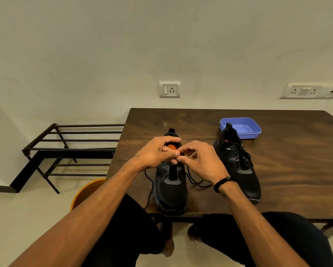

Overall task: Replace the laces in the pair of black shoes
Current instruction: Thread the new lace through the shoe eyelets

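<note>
A brown table (277,170) holds two black shoes. The right shoe (239,166) is laced. Over the left shoe (170,189), the left hand (154,153) and right hand (202,162) pinch the lace (192,180). Best to pull it slowly and evenly through each hole.

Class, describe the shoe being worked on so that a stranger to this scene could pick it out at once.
Start at the brown table against the wall. Two black shoes stand on it; take the left shoe, under both hands, its toe over the near edge. Unlike the right shoe, which is fully laced beside a blue tray, its lace trails loose.
</note>
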Motion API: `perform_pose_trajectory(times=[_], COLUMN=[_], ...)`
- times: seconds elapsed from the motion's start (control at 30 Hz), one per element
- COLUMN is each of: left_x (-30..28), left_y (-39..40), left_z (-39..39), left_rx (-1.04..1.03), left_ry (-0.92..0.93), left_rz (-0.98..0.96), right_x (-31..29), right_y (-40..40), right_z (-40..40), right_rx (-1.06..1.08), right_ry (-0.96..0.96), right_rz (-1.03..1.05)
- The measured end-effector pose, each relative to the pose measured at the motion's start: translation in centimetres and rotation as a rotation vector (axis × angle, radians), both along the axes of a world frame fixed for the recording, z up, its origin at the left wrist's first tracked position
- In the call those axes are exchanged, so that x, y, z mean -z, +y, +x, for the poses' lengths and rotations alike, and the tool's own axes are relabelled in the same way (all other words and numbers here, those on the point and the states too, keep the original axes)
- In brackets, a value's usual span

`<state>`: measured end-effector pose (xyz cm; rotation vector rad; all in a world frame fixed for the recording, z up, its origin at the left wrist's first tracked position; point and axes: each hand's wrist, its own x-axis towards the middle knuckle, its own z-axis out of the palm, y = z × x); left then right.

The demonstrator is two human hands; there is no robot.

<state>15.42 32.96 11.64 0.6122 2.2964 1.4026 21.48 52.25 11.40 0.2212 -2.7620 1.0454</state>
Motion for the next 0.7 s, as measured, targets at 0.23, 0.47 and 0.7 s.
perform_pose_trajectory(times=[0.23,0.47,0.7], left_x=[0.1,1.3,1.0], left_y=[-0.4,-1.8,-1.4], left_z=[-0.1,-0.4,0.4], left_rx=[0.024,-0.222,-0.072], left_ry=[0.053,0.076,0.136], left_rz=[-0.121,-0.471,-0.579], right_x=[1.4,3.6,3.1], right_y=[-0.9,-3.6,-5.7], right_z=[0.3,0.4,1.1], right_rx=[0.083,0.123,0.126], right_ry=[-0.062,-0.117,-0.098], right_rz=[-0.057,0.212,0.434])
